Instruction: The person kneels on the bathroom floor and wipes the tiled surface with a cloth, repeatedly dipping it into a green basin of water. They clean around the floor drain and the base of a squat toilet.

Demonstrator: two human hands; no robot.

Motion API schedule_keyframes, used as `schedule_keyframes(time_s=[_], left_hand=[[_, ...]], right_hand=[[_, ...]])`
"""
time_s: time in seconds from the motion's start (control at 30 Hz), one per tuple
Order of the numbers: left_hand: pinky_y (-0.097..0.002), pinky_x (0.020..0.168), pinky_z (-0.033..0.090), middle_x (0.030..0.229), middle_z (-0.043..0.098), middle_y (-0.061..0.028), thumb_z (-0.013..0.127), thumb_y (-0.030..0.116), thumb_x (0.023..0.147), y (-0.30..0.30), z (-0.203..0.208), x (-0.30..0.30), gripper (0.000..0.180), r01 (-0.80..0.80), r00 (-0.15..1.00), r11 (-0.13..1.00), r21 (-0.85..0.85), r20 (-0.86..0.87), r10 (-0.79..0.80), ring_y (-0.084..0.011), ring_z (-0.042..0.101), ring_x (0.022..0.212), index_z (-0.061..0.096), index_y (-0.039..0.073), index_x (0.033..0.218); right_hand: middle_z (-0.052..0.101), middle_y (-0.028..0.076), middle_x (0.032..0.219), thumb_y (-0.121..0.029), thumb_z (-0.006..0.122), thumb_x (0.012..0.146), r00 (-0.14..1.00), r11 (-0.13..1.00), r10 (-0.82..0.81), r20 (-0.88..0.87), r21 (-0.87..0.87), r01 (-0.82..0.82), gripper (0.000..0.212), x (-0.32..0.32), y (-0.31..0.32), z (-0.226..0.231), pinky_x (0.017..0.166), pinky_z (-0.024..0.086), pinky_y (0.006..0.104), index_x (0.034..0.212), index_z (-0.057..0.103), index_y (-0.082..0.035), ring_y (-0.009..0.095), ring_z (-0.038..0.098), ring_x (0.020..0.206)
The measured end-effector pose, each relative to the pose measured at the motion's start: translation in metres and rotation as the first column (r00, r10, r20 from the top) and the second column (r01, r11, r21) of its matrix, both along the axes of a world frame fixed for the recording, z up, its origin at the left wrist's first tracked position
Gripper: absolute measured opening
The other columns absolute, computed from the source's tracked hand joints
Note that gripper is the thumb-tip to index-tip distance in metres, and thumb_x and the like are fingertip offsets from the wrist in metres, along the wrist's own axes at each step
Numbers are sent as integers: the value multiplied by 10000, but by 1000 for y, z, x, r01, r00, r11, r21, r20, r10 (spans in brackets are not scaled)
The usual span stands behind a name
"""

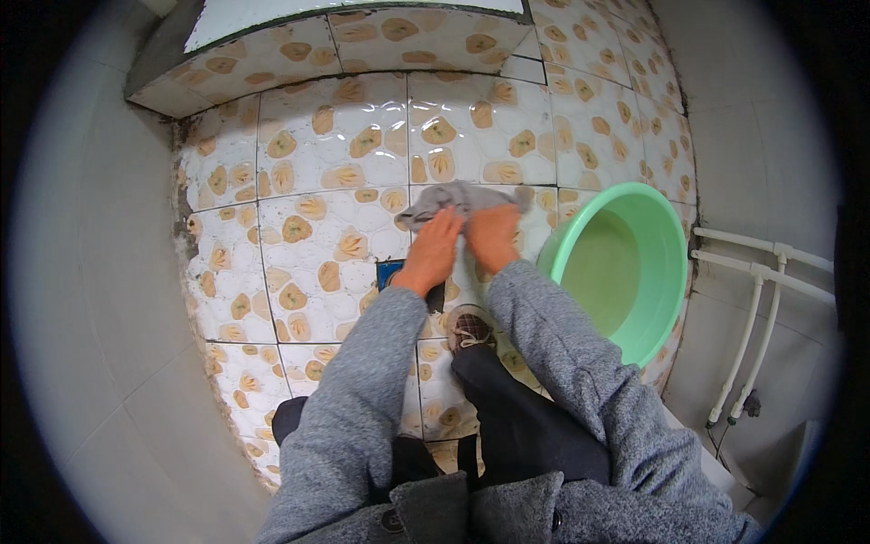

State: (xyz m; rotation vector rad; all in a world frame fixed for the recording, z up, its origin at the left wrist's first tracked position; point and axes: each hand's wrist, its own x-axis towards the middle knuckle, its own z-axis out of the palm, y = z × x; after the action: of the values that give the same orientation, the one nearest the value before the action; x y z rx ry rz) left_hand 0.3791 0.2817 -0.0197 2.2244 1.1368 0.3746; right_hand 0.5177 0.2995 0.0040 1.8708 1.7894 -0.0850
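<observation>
A crumpled grey cloth (pixel 460 195) lies on the wet, patterned tile floor in front of me. Both of my hands are on it, side by side. My left hand (pixel 433 251) has its fingers pressed together over the cloth's near left part. At the cloth's right part, my right hand (pixel 493 238) is closed on the fabric, its fingertips hidden and slightly blurred. Just below my left hand, a dark square floor opening with a blue part (pixel 387 272) shows partly behind the wrist.
A light green basin (pixel 671 272) holding cloudy water stands close to my right forearm. White pipes (pixel 759 270) run along the right wall. A tiled ledge (pixel 335 47) crosses the far side, and a grey wall (pixel 109 272) rises at left. My shoe (pixel 471 328) is below the hands.
</observation>
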Motion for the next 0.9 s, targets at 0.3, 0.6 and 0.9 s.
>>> schedule_keyframes(time_s=[0.3, 0.6, 0.9], left_hand=[[-447, 1085, 308, 1429, 388, -229, 488, 66, 866, -4, -1, -27, 496, -270, 953, 959, 83, -116, 279, -357, 374, 1329, 410, -17, 1349], [-457, 1103, 296, 1409, 358, -268, 639, 55, 758, -19, 16, -61, 628, -166, 985, 986, -5, -42, 166, -419, 349, 1316, 408, -26, 1337], [-435, 1106, 285, 1420, 379, -252, 596, 126, 809, 18, 3, -88, 633, -421, 891, 906, 48, -165, 423, -367, 363, 1326, 365, -43, 1373]], right_hand=[[477, 317, 1327, -283, 463, 918, 978, 973, 69, -196, -202, -109, 414, -45, 26, 18, 962, 379, 471, 1186, 632, -18, 380, 467, 1244], [324, 253, 1472, -392, 456, 938, 966, 990, -135, -218, 7, 140, 660, -33, 17, 4, 1093, 262, 442, 1414, 341, 50, 332, 330, 1361], [365, 268, 1424, -216, 576, 823, 823, 997, 64, -565, 6, -74, 621, -64, 99, 15, 1067, 286, 478, 1327, 399, 101, 380, 383, 1292]])
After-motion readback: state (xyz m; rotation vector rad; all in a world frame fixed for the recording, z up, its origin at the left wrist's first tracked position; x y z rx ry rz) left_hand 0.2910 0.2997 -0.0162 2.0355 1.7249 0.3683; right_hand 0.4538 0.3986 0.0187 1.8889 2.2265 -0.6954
